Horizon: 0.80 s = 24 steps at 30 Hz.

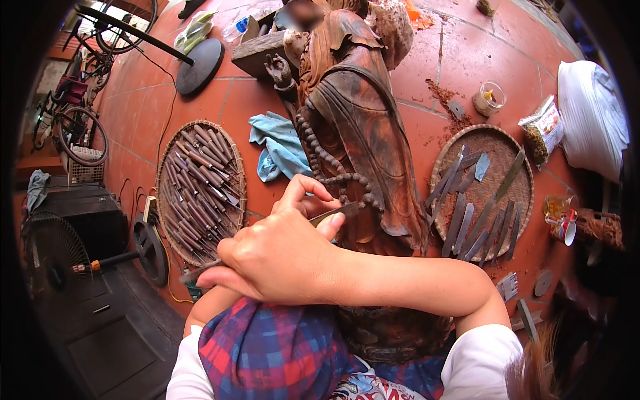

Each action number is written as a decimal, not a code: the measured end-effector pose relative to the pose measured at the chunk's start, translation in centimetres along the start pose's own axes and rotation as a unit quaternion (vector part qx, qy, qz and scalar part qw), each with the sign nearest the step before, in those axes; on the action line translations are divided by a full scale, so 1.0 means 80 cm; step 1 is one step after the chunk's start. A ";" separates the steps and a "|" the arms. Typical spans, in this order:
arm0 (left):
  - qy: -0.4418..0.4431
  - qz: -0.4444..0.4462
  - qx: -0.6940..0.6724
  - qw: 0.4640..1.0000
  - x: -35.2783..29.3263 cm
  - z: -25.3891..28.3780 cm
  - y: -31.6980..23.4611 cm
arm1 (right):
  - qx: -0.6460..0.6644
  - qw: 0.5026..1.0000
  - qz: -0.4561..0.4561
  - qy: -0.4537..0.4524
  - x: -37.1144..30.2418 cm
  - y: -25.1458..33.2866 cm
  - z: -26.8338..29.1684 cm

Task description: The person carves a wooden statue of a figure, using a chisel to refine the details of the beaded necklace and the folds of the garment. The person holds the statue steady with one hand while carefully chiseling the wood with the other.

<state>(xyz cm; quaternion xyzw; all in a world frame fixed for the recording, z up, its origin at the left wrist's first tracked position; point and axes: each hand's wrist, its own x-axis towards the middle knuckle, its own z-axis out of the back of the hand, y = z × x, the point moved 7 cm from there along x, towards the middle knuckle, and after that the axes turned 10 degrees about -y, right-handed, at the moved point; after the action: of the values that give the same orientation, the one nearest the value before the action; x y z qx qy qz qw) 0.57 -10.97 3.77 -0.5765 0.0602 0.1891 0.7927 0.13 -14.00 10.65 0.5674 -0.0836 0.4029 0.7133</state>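
A large brown carved wooden statue (360, 120) with a string of carved beads lies across my lap and the red tiled floor. My right hand (277, 257) reaches across from the right and is closed around a carving chisel (343, 211), whose blade tip rests on the statue by the beads. My left hand (301, 193) lies just beyond it, its fingers curled over the chisel shaft near the blade. A plaid cloth (267, 347) covers my lap under the statue's base.
A round woven tray (162, 200) of several wood-handled chisels lies at the left, and a second tray (527, 193) with flat blades at the right. A blue rag (280, 147), a small jar (489, 99), a white sack (590, 113), a fan (53, 260) and bicycles (80, 127) surround them.
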 end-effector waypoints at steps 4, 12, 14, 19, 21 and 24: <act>-0.088 -0.062 0.075 0.991 -0.027 0.004 -0.015 | 0.019 1.000 0.020 -0.010 -0.005 0.028 0.019; -0.080 -0.089 0.035 0.992 -0.030 0.003 -0.011 | 0.040 0.996 0.069 -0.028 -0.015 0.027 0.007; -0.002 -0.110 0.031 0.993 -0.024 0.002 -0.029 | 0.017 0.998 0.058 -0.029 -0.021 0.015 0.006; -0.021 -0.063 0.025 0.997 -0.007 0.007 -0.022 | 0.036 0.997 0.041 -0.049 0.010 0.015 0.014; -0.010 -0.112 0.036 0.993 0.003 0.011 -0.032 | 0.032 0.997 0.025 -0.066 0.038 0.009 0.043; -0.028 -0.156 0.045 0.986 -0.020 0.046 -0.043 | 0.228 0.972 0.021 0.046 0.076 0.018 0.056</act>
<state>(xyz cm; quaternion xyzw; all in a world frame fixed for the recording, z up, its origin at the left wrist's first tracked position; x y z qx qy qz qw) -0.11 -8.78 8.59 -0.5371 -0.0440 0.0762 0.8389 4.73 -14.94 16.77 0.6938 0.0313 0.4523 0.5595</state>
